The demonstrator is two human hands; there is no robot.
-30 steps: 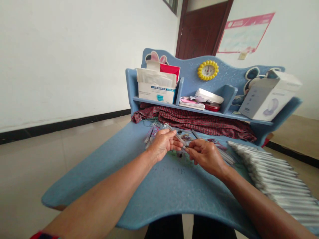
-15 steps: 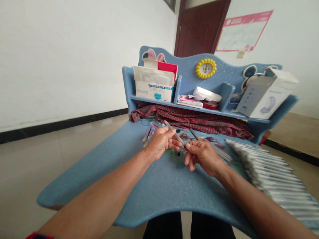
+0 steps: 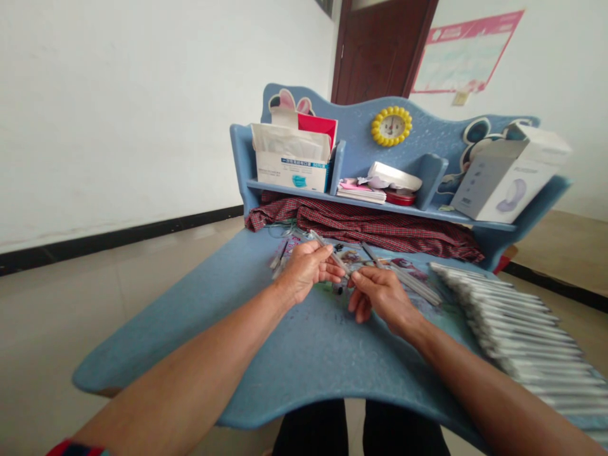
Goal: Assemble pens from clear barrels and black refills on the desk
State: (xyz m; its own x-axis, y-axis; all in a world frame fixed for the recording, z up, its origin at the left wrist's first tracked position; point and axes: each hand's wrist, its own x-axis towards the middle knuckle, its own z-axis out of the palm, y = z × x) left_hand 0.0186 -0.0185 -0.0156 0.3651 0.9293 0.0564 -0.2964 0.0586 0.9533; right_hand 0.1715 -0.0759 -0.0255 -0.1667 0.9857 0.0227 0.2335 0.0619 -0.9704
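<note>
A clear plastic pen barrel (image 3: 327, 248) slants between my two hands over the blue desk (image 3: 304, 354). My left hand (image 3: 311, 269) is closed on its middle, thumb on top. At the lower right end my right hand (image 3: 380, 291) pinches the same pen barrel between thumb and fingers; any small part hidden in that pinch I cannot make out. Behind and below my hands lie loose pen parts, small black pieces (image 3: 339, 291) and a dark-tipped pen piece (image 3: 370, 254). Several clear tubes (image 3: 418, 286) lie just beyond my right hand.
A large stack of pens (image 3: 527, 335) covers the desk's right side. Red checked cloth (image 3: 380, 232) lies bunched under the shelf. On the shelf stand a mask box (image 3: 291, 172), a white box (image 3: 510, 174), papers (image 3: 361, 192) and a red tin (image 3: 400, 199).
My right hand has shifted very slightly left against the end of the pen barrel. My left hand keeps its grip. The camera view has moved a little.
</note>
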